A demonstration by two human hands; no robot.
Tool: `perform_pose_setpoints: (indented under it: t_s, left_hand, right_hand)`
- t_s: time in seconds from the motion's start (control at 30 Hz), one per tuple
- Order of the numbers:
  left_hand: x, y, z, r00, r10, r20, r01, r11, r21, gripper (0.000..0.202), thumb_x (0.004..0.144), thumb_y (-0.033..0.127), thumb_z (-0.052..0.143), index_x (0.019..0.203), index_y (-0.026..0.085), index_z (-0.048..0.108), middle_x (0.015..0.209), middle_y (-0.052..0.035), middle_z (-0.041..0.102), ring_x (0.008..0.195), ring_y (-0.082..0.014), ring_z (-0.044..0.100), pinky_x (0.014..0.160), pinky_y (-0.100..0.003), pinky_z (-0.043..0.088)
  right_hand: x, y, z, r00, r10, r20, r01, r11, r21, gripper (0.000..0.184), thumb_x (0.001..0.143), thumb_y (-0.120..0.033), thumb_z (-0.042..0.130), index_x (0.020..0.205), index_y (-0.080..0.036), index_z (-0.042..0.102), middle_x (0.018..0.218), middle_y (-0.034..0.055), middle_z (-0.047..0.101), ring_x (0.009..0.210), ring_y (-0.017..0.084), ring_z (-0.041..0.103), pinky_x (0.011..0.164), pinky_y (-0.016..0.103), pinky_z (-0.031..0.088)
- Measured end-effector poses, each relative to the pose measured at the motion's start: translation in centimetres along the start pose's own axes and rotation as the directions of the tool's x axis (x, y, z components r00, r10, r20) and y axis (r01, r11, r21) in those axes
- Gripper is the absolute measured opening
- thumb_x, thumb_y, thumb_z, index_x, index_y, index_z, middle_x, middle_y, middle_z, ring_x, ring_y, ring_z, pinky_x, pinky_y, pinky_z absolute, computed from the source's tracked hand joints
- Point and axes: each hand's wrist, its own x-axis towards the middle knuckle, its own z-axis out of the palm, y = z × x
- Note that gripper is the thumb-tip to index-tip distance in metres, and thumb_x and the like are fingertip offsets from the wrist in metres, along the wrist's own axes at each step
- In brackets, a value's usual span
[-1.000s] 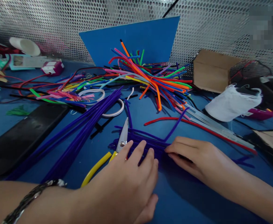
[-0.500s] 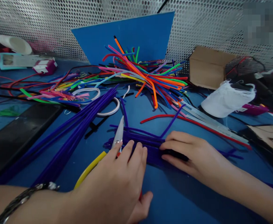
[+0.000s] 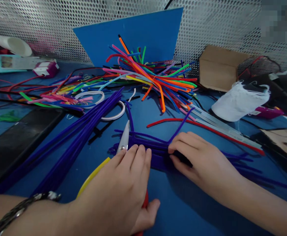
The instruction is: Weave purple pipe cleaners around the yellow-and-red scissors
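Observation:
My left hand (image 3: 119, 183) lies palm down with its fingers stretched over a pair of scissors (image 3: 124, 141) and the end of a flat bundle of purple pipe cleaners (image 3: 158, 160). The scissors' blades point away from me, and a bit of red handle shows beside my thumb. My right hand (image 3: 197, 157) has its fingers and thumb closed around the right part of that bundle. Something dark shows between them; I cannot make out what it is. A second bunch of purple pipe cleaners (image 3: 79, 134) lies to the left. A yellow strip (image 3: 91, 177) curves out from under my left hand.
A colourful heap of pipe cleaners (image 3: 155, 78) lies at the back before a blue board (image 3: 131, 39). Around it are a red pipe cleaner (image 3: 207, 129), a white ribbon loop (image 3: 115, 113), a black slab (image 3: 23, 141), a white thread spool (image 3: 239, 101) and an opened cardboard box (image 3: 219, 67).
My right hand has shifted slightly up and left along the bundle, and more purple ends show beyond my wrist. My left hand stays almost in place, with slightly more red handle showing.

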Motion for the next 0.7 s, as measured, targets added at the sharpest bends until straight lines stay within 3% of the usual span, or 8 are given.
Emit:
perform_pose_setpoints:
  t_s: [0.27,0.5,0.7]
  left_hand:
    - [-0.09,-0.02,-0.12,0.999,-0.05,-0.008,0.051,0.996,0.067,0.07,0.068,0.058,0.049,0.096,-0.002,0.069,0.097,-0.0248,0.065,0.085,-0.0338,0.065,0.067,-0.036,0.055]
    - [-0.04,0.0,-0.23,0.999,-0.036,0.009,0.035,0.997,0.067,0.067,0.069,0.058,0.049,0.095,0.0,0.069,0.097,-0.0236,0.066,0.084,-0.0318,0.066,0.064,-0.033,0.056]
    - [0.0,-0.12,-0.35,0.999,-0.035,0.042,0.033,0.998,0.055,0.064,0.072,0.055,0.047,0.098,0.0,0.069,0.099,-0.0226,0.066,0.086,-0.0315,0.065,0.064,-0.033,0.055]
  right_hand:
    - [0.01,0.04,0.11,0.993,-0.106,-0.054,0.097,0.983,-0.158,0.016,0.079,-0.009,0.048,0.071,-0.016,0.06,0.065,0.0031,0.059,0.061,0.017,0.053,0.057,0.029,0.044]
    - [-0.26,-0.06,0.01,0.993,-0.113,-0.029,0.11,0.99,-0.086,0.018,0.081,-0.009,0.047,0.085,-0.014,0.064,0.073,0.0058,0.064,0.067,0.018,0.058,0.061,0.031,0.047]
    - [-0.53,-0.4,-0.53,0.997,-0.075,0.005,0.075,0.994,0.076,0.019,0.082,-0.01,0.047,0.09,-0.016,0.063,0.077,0.0044,0.063,0.069,0.015,0.056,0.064,0.028,0.046]
